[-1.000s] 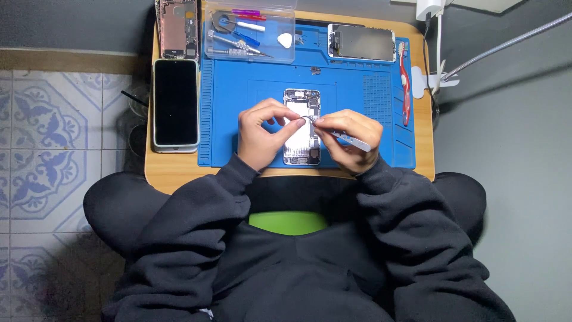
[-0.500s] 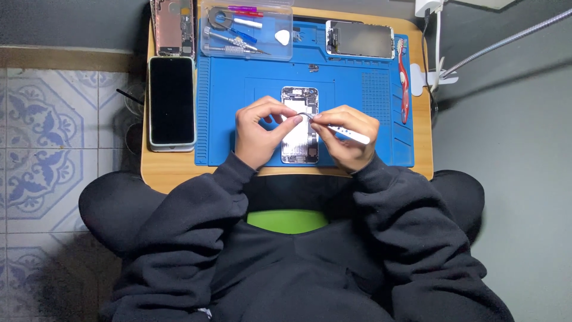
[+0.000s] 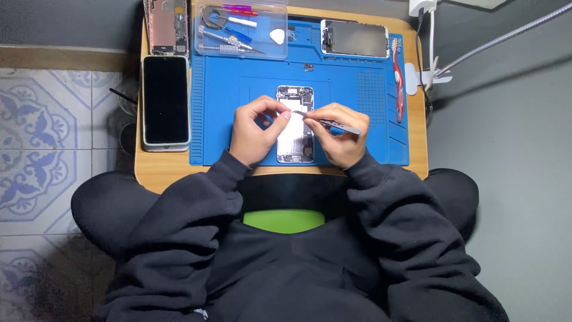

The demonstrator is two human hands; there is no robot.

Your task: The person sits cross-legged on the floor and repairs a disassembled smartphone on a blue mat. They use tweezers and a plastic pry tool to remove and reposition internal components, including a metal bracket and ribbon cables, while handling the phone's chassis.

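Tweezers (image 3: 333,123) shifted left (clear tray (image 3: 241,30) holds tools)

- Opened phone (image 3: 295,128), mid-mat: bare silvery metal inside, dull sheen, with dark matt parts.
- Tweezers (image 3: 333,123) in right hand (image 3: 336,134): thin polished metal, light-catching.
- Mat (image 3: 357,95): blue, rubbery-looking, matt, moulded with ridges and a dotted patch.
- Bench (image 3: 161,170): pale wood, smooth, satin finish, rounded at the corners.
- Dark-screened phone (image 3: 165,101) by left edge: glossy black glass, pale smooth rim.
- Tool box (image 3: 241,30) at far edge: clear glossy plastic.
- Detached screen (image 3: 354,39) near far right corner: dull grey back, metallic look.
- Sleeves (image 3: 196,197): black cloth, soft, matt.
- Floor (image 3: 36,119) left of bench: patterned tile, smooth.
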